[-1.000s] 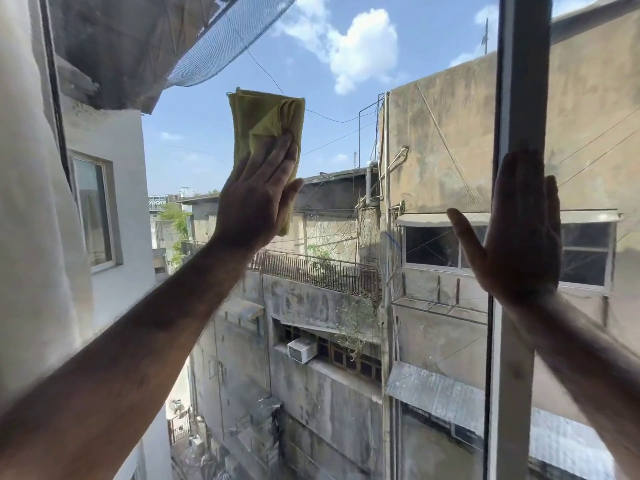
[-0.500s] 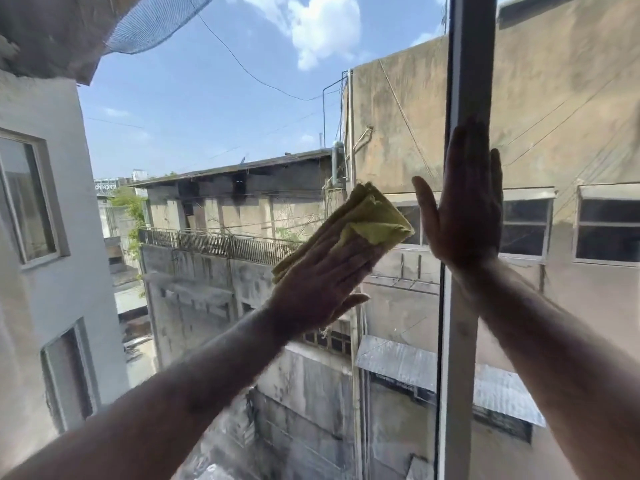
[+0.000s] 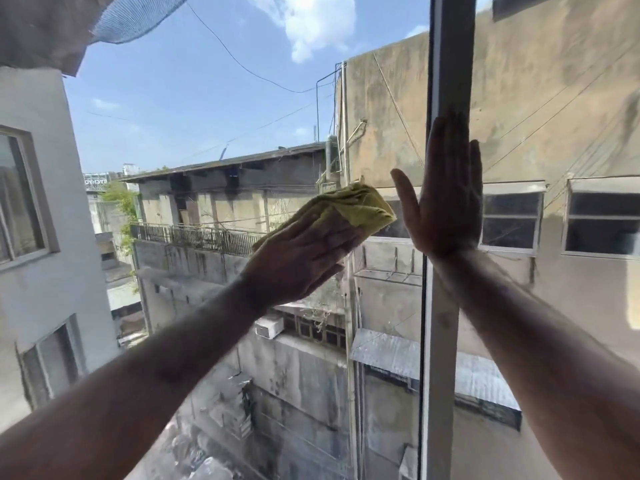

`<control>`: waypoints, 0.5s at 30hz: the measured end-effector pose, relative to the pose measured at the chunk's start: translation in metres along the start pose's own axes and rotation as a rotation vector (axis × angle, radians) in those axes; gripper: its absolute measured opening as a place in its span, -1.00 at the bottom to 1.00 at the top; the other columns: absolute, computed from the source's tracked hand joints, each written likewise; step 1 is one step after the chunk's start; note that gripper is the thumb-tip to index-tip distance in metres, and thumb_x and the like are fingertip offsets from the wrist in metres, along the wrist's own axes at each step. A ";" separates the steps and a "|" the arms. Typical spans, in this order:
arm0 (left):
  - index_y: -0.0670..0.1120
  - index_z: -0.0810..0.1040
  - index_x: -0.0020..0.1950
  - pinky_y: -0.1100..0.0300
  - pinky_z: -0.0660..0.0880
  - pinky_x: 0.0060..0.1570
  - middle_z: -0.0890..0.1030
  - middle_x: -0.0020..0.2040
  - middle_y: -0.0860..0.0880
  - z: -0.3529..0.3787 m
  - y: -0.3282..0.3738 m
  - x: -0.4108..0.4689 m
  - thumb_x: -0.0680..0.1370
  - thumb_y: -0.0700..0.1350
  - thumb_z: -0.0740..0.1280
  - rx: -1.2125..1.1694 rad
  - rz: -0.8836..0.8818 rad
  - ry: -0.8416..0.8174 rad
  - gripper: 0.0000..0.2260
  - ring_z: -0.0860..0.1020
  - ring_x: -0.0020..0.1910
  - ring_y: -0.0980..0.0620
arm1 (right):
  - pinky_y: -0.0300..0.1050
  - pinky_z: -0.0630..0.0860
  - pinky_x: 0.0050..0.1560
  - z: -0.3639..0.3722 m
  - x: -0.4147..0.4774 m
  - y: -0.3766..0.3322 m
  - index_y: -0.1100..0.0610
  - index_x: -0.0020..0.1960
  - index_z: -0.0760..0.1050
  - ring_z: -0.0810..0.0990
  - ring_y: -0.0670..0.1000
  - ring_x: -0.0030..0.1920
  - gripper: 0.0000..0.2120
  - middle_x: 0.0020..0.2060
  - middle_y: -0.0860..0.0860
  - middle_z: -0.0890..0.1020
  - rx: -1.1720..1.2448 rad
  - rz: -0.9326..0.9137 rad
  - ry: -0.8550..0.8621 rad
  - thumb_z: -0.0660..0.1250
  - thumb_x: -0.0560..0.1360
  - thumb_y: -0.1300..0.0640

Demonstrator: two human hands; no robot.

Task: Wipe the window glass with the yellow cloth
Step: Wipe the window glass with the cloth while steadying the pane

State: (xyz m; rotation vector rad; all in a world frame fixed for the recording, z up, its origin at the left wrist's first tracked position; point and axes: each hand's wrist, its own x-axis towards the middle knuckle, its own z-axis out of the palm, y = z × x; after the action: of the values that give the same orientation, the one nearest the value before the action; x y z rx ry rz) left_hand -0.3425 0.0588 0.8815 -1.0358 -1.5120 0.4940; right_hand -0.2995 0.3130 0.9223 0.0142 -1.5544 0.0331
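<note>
Left hand [image 3: 304,258]: flat, fingers straight, pressing the folded yellow cloth [image 3: 356,209] against the window glass [image 3: 214,126], just left of the white frame post [image 3: 446,64]. Right hand [image 3: 446,202]: released, fingers straight upward, palm resting on that post, grasping nothing.

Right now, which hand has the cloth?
The left hand, pressing the cloth flat on the glass. The right hand is bare, flat on the frame.

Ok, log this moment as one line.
step: wipe glass | left hand: presses cloth flat on glass | right hand: flat on frame
</note>
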 end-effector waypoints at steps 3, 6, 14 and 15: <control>-0.10 0.43 0.57 -0.21 0.35 0.60 0.44 0.60 -0.10 -0.007 -0.051 0.005 0.77 0.02 0.15 0.041 -0.167 0.082 -0.60 0.36 0.63 -0.14 | 0.19 0.11 0.78 0.002 0.000 -0.001 0.35 0.73 0.12 0.16 0.24 0.76 -0.18 0.73 0.29 0.17 0.009 0.001 0.013 -0.07 0.77 -0.30; -0.11 0.55 0.47 -0.15 0.38 0.59 0.49 0.56 -0.07 -0.013 -0.054 0.018 0.78 0.03 0.12 0.019 -0.601 0.220 -0.62 0.42 0.60 -0.11 | 0.19 0.11 0.78 0.004 0.000 0.000 0.35 0.73 0.12 0.17 0.24 0.76 -0.17 0.73 0.29 0.18 0.005 0.007 0.018 -0.08 0.76 -0.31; -0.10 0.45 0.57 -0.25 0.42 0.56 0.47 0.58 -0.10 -0.010 -0.013 -0.023 0.74 0.00 0.25 -0.019 -0.045 0.067 -0.59 0.39 0.61 -0.16 | 0.20 0.11 0.78 0.000 0.000 0.000 0.34 0.74 0.09 0.13 0.24 0.77 -0.18 0.74 0.28 0.15 0.002 0.003 -0.014 -0.08 0.77 -0.30; -0.10 0.46 0.56 -0.24 0.41 0.56 0.47 0.57 -0.10 -0.014 -0.030 -0.028 0.74 -0.03 0.25 0.008 -0.078 0.074 -0.61 0.39 0.61 -0.16 | 0.20 0.10 0.78 0.001 0.000 0.000 0.33 0.74 0.08 0.12 0.23 0.77 -0.18 0.74 0.28 0.14 0.005 0.001 -0.018 -0.08 0.77 -0.30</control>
State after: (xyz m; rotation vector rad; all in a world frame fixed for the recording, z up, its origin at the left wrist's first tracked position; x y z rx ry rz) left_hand -0.3412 0.0167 0.8928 -0.9748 -1.4779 0.4029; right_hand -0.3003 0.3131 0.9219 0.0176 -1.5727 0.0378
